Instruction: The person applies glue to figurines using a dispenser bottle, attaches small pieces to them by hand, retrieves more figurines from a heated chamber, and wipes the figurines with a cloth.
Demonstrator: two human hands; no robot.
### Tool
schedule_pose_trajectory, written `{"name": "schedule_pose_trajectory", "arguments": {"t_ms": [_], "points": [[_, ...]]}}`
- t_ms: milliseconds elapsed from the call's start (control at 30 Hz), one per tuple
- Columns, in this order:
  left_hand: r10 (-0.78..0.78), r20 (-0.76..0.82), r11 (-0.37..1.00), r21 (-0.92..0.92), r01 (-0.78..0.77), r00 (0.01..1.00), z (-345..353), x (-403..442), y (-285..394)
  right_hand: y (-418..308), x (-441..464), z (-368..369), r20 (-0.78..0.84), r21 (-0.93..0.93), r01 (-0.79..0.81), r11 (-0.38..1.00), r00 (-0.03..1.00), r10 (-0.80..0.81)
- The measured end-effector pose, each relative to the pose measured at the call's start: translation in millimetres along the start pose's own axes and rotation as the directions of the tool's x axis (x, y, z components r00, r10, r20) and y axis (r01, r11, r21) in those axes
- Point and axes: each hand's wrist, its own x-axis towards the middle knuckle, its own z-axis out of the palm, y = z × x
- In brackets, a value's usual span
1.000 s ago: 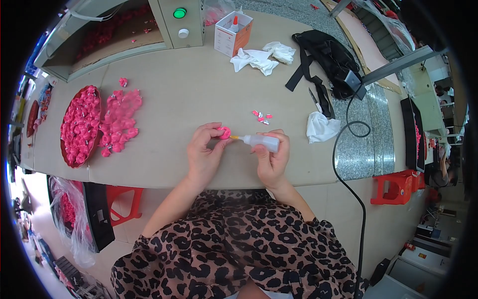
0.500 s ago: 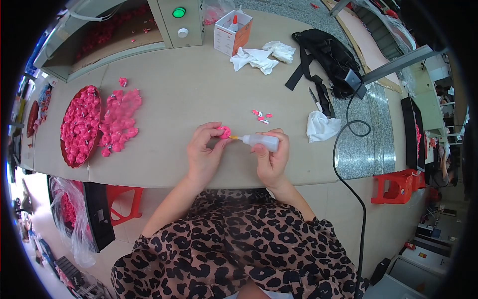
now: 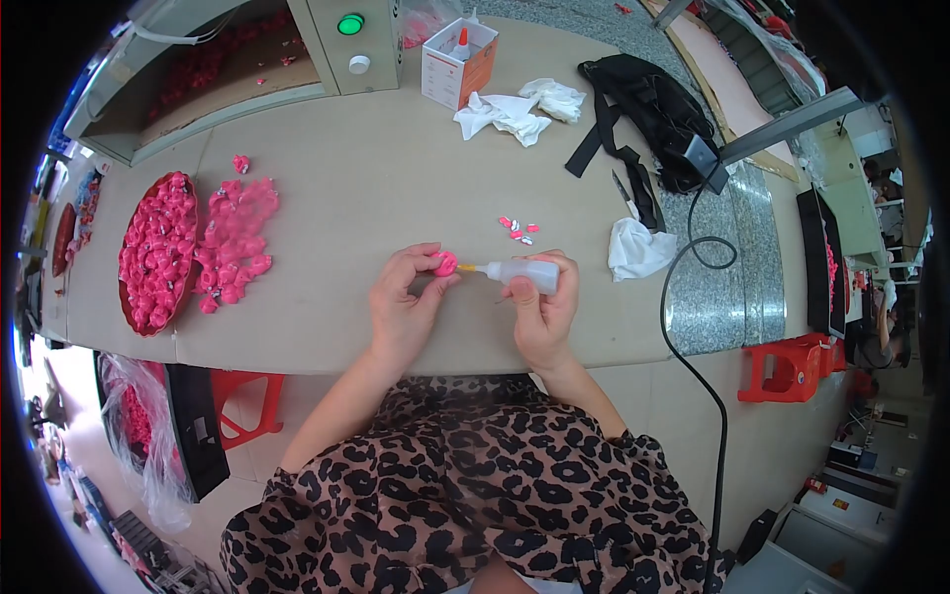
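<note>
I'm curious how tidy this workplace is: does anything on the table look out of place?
Perhaps: loose pink pieces lie beside the heaped red tray, with a lone piece farther off, as if spilled, though that may be deliberate. Crumpled white tissues look left lying about.

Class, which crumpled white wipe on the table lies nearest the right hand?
The lone wipe beside the black cable. It lies closest to the right hand; the others sit together, farther off, by the orange-and-white box.

Bottle shifted slightly right, more of its yellow tip showing beside the pink piece
</note>
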Motion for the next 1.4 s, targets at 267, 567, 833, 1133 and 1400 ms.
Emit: {"name": "schedule_pose_trajectory", "arguments": {"t_ms": [267, 567, 833, 1133, 1400], "points": [[-0.048, 0.034, 0.998, -0.042, 0.049, 0.998, -1, 0, 1, 0, 1, -3, 0.010, -0.014, -0.021, 1.000, 1.000, 0.021], [-0.106, 0.146, 0.986, -0.109, 0.123, 0.984, -4, -1, 7, -2, 1, -4, -0.035, 0.071, -0.128, 0.989, 0.991, 0.131], [-0.357, 0.533, 0.606, -0.493, 0.625, 0.767, -20, 14, 16, -16, 26, -12, 0.002, 0.516, -0.409, 0.753, 0.880, 0.476], [-0.368, 0.506, 0.861, -0.132, 0.491, 0.780, -19, 11, 20, -5, 25, -20, 0.057, 0.342, -0.373, 0.863, 0.924, 0.377], [-0.301, 0.455, 0.929, -0.057, 0.365, 0.838, -17, 5, 16, -6, 20, -22, 0.085, 0.229, -0.325, 0.918, 0.946, 0.314]]}}
